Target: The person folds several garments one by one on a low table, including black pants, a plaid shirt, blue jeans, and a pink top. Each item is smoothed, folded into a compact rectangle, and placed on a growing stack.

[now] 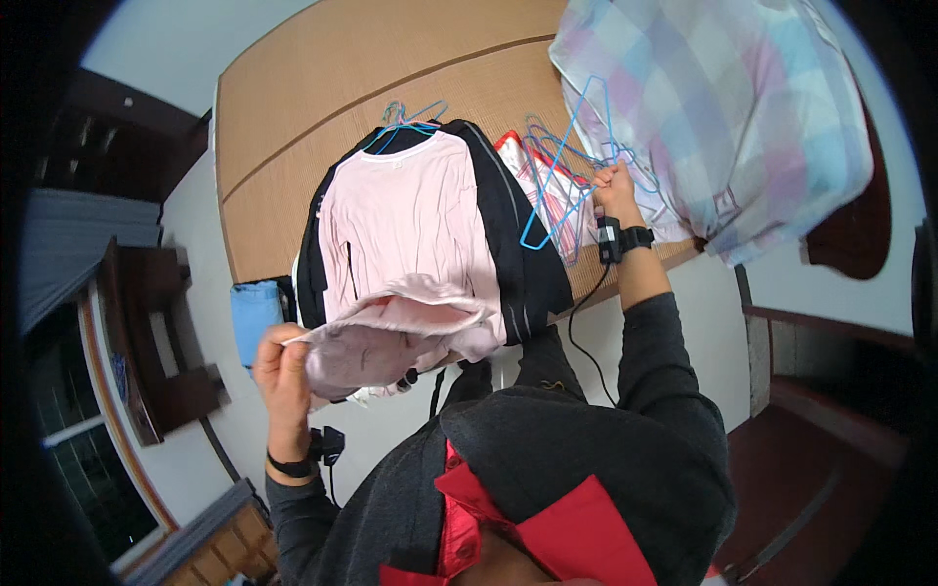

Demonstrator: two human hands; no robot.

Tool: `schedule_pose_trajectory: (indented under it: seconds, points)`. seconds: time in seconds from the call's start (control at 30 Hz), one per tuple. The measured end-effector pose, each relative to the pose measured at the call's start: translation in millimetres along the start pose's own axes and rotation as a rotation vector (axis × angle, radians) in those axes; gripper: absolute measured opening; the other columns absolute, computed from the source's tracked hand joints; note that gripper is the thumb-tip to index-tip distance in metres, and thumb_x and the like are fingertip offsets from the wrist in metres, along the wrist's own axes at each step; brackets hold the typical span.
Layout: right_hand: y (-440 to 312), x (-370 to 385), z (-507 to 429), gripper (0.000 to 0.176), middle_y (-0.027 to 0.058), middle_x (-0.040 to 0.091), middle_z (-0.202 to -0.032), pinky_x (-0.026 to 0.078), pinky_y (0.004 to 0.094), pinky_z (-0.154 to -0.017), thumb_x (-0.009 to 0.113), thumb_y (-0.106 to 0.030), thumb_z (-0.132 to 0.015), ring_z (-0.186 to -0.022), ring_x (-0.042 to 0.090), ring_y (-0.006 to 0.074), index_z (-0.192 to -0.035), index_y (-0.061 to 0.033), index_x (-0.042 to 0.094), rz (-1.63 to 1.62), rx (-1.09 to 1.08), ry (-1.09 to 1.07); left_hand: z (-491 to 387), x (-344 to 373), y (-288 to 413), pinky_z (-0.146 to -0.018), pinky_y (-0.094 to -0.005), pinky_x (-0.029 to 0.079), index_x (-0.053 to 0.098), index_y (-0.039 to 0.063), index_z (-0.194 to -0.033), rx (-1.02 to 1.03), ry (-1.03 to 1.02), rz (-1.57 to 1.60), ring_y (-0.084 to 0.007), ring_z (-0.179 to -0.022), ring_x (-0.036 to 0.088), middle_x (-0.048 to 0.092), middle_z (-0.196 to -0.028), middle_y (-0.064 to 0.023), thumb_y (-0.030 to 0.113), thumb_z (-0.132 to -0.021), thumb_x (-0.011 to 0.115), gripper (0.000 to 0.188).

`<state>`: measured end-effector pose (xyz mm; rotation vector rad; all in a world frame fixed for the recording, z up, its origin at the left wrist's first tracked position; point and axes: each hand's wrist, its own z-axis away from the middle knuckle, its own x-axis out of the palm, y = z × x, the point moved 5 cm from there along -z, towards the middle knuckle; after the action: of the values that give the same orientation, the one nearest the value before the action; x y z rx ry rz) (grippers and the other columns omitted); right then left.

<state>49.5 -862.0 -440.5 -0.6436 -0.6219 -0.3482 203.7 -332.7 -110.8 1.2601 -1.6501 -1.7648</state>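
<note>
My left hand (284, 366) pinches the hem of a mauve-pink garment (366, 359), whose opening gapes toward the bed. Beneath it, a pale pink long-sleeved shirt (407, 212) lies flat over black clothing (524, 286), with several hangers (407, 121) bunched at the neckline. In my right hand (615, 192) is a light-blue wire clothes hanger (546, 192), held up over the bed. More thin hangers (538, 135) lie just behind it, on and beside a white, red-edged striped cloth (538, 172).
A tan woven mat (293, 132) covers the bed. A pastel checked quilt (681, 95) is heaped at the far right. Folded blue fabric (256, 311) sits at the left edge. A black cable (582, 344) trails from the device on my right wrist. Dark wooden furniture (150, 337) stands at left.
</note>
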Motion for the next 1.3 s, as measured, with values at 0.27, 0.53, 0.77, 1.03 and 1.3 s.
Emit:
schedule_pose_trajectory:
  seconds: [0.27,0.53,0.77,1.03,1.3]
  points:
    - [15,-114,-129,0.043,0.0117,0.065,-0.088,0.048,0.0362,-0.074,0.048,-0.036,-0.090,-0.079,0.061,0.0267,-0.116,-0.0018,0.051,0.916,0.419,0.027,-20,26,31,-0.072,-0.0200,0.040,0.057,0.002,-0.096,-0.178,0.136,0.094,-0.0062,-0.078,0.049,0.056,-0.088,0.0002,0.014,-0.092,0.054,0.013]
    - [145,58,32,0.073,0.0198,0.038,-0.138,0.032,0.0356,-0.104,0.067,-0.034,-0.080,-0.131,0.034,0.0277,-0.134,0.0030,0.037,1.480,-0.286,-1.490,10,27,72,-0.073,-0.0202,0.041,0.057,0.003,-0.096,-0.169,0.129,0.104,-0.0064,-0.077,0.050,0.057,-0.087,-0.0012,0.017,-0.091,0.058,0.014]
    - [227,239,272,0.091,0.0164,0.039,-0.139,0.031,0.0353,-0.106,0.079,-0.032,-0.067,-0.128,0.038,0.0312,-0.139,-0.0042,0.032,1.169,0.045,-2.205,91,7,110,-0.068,-0.0206,0.040,0.058,0.005,-0.094,-0.109,0.044,0.024,-0.0070,-0.076,0.050,0.056,-0.086,0.0002,0.023,-0.089,0.059,0.018]
    - [266,210,456,0.031,0.0063,0.062,-0.088,0.046,0.0315,-0.080,0.070,-0.012,-0.067,-0.085,0.057,0.0183,-0.095,-0.0025,0.059,1.148,-0.285,-2.775,267,-71,128,-0.061,-0.0164,0.040,0.060,0.010,-0.093,-0.050,0.444,-0.281,-0.0040,-0.070,0.050,0.054,-0.079,0.0044,0.023,-0.087,0.063,0.015]
    - [243,262,605,0.023,-0.0025,0.056,-0.076,0.045,0.0214,-0.066,0.070,-0.003,-0.065,-0.074,0.055,0.0086,-0.081,-0.0059,0.055,1.339,-0.128,-2.413,459,-122,149,-0.054,-0.0163,0.033,0.049,0.011,-0.076,-0.210,0.632,-0.814,-0.0020,-0.061,0.042,0.045,-0.067,0.0074,0.021,-0.081,0.072,0.025]
